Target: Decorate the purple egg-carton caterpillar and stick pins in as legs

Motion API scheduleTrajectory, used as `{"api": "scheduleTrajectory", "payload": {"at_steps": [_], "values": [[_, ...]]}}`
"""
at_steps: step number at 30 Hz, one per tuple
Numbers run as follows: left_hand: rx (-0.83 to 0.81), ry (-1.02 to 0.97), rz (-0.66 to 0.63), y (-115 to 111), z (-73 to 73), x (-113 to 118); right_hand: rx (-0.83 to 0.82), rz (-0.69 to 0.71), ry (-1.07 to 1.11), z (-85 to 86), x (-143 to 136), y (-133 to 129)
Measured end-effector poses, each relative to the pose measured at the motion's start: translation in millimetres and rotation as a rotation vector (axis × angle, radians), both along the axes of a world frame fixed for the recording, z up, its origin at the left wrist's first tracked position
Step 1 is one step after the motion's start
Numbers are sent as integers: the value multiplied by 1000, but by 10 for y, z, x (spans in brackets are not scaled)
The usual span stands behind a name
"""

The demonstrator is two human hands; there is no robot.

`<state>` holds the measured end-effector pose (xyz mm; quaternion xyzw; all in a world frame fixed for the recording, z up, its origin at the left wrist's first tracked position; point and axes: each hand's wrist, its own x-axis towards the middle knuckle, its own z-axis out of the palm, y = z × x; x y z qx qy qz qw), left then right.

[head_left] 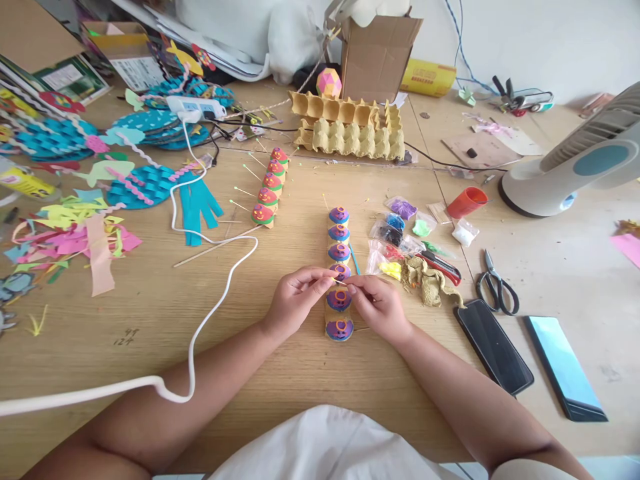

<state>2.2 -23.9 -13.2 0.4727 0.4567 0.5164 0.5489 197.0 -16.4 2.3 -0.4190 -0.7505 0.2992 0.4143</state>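
Observation:
Above a strip of egg-carton cups (pixel 339 330) painted purple and blue with orange rings, my left hand (pixel 297 300) and my right hand (pixel 383 310) meet. Between the fingertips of both hands is a thin stick (pixel 339 283) with a small pale yellow end at the left hand's side. The fingers of each hand are pinched closed on it. Partly covered by the hands are the middle cups of the strip. Thin antenna-like sticks rise from its far end. Farther left stands a second strip (pixel 268 195), red and green with smiling faces and sticks beside it.
Bags of coloured clay (pixel 403 208), a utility knife (pixel 443 267), scissors (pixel 496 283) and two phones (pixel 495 347) lie right. A white cable (pixel 220 313) crosses the left side. Paper scraps (pixel 75 233) spread far left; egg cartons (pixel 357 139) and a fan (pixel 575 160) stand farther back.

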Motion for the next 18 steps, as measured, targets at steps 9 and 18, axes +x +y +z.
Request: {"api": "scheduleTrajectory", "payload": {"at_steps": [9,18], "values": [[43,77,42,-2,50,-3,-17,-7,-11,-12,8,3],[-8,-48,57,8,-24,-15,-68,-82,42,26,-16,-2]]}}
